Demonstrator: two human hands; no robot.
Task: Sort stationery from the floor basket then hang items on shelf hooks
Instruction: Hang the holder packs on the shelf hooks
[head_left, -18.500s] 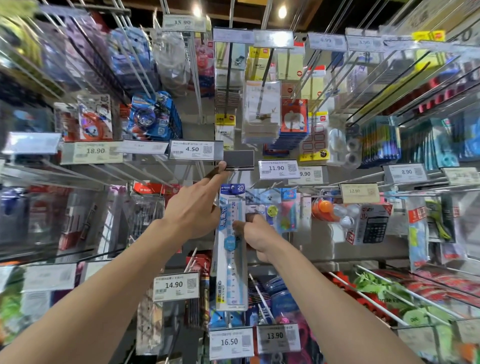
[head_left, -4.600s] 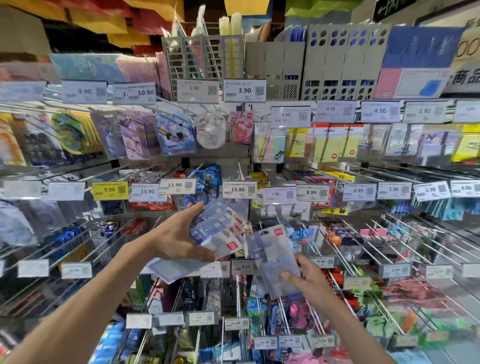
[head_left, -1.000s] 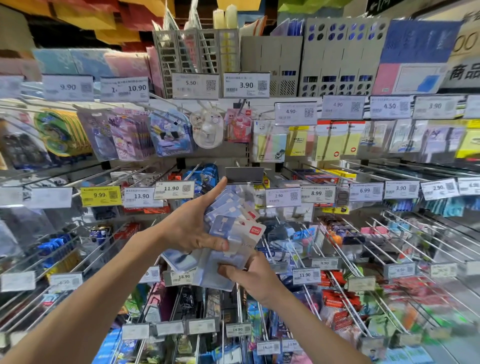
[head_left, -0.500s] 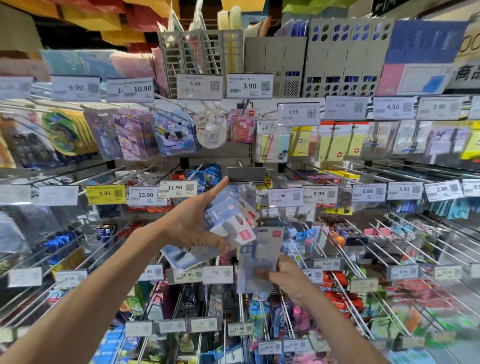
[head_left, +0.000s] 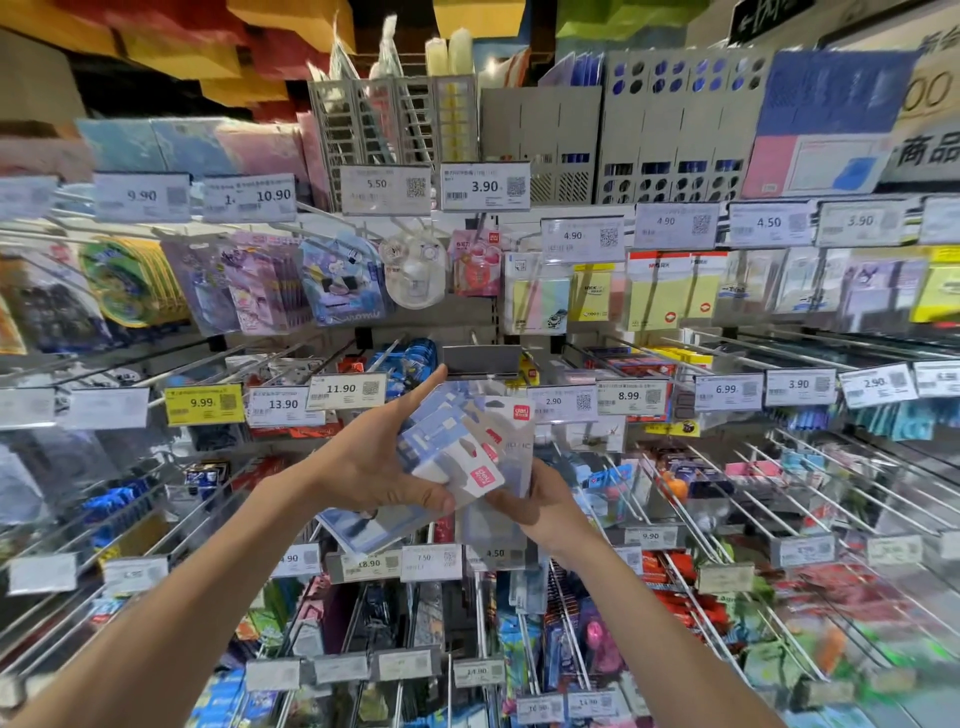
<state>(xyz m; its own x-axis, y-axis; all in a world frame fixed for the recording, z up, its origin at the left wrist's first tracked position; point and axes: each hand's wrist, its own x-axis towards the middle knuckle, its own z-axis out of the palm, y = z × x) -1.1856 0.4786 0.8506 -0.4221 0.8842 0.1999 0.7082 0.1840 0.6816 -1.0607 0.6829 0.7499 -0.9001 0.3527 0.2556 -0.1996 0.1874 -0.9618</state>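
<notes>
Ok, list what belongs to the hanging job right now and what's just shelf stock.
In the job:
left grip, holding the fanned blue-white packets
right grip, pinching one clear packet

Just there:
yellow sticky notes
yellow 9.99 tag
grey file racks
round white pack

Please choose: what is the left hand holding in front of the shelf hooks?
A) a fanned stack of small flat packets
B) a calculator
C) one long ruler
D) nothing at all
A: the left hand grips a fanned stack of packets, with the thumb across their front; the right hand pinches a clear packet beside it.
</notes>
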